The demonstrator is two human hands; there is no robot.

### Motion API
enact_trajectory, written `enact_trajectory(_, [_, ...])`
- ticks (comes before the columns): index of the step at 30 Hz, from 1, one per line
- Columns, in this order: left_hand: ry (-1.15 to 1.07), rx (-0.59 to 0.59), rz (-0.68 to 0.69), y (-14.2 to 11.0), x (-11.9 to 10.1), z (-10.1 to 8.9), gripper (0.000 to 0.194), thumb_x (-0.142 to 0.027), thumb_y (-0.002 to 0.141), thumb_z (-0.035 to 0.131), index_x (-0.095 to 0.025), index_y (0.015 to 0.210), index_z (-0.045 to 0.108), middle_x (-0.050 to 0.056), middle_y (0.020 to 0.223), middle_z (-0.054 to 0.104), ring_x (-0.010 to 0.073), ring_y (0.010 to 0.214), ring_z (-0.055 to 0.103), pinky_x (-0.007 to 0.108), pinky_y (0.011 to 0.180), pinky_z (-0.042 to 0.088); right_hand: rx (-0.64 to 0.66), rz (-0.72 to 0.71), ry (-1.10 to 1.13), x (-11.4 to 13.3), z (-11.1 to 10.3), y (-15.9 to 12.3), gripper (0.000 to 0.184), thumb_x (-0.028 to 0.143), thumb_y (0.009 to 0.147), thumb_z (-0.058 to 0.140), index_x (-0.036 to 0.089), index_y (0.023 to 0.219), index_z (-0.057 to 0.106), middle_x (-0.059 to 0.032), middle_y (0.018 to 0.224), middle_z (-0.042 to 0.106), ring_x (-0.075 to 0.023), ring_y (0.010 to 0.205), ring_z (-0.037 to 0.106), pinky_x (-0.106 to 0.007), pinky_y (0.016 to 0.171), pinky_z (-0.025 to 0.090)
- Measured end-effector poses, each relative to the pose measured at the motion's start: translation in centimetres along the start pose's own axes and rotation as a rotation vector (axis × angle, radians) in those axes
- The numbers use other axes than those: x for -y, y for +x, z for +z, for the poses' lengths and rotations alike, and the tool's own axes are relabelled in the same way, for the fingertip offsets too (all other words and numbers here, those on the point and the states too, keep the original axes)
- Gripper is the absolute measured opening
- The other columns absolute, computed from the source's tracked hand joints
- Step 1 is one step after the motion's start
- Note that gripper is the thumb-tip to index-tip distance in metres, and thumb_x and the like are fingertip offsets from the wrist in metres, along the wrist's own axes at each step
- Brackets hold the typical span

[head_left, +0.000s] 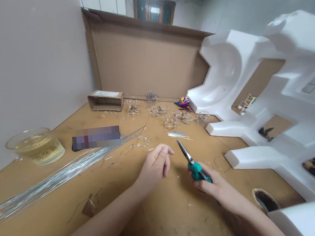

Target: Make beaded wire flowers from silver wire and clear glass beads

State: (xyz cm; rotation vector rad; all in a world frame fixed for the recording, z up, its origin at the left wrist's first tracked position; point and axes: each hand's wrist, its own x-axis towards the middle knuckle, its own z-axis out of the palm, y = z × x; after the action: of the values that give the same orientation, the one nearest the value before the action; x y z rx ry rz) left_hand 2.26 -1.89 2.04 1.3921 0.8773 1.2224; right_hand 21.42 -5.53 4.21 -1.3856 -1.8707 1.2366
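My right hand (209, 182) grips a pair of pliers (193, 165) with teal handles, their steel jaws pointing up and to the left. My left hand (157, 165) hangs just left of the pliers, its fingers curled and nothing visible in them. A long bundle of thin silver wires (67, 172) lies on the tan board (168, 222) to the left of my hands. Beyond the pliers lie several small looped wire shapes (169, 123) and a short bunch of cut wire (178, 134).
A glass bowl of yellowish liquid (36, 147) and a dark object under a pixelated patch (96, 137) stand at the left. An open cardboard box (105, 101), a cardboard panel (151, 58) and a multicoloured ornament (184, 102) lie behind. White moulded foam packaging (255, 85) walls the right.
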Motion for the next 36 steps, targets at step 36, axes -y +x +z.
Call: enact_trajectory(36, [-0.642, 0.067, -0.255, 0.7, 2.6, 1.0, 0.011, -0.027, 0.079, 0.050, -0.016, 0.078, 0.046, 0.003, 0.060, 0.059, 0.0120, 0.055, 0.053, 0.025, 0.059, 0.039, -0.462, -0.141, -1.011, -6.2, -0.5, 3.4, 0.043, 0.042, 0.080, 0.046, 0.014, 0.112, 0.053, -0.0145, 0.107, 0.057, -0.0300, 0.101, 0.048, -0.043, 0.081, 0.038])
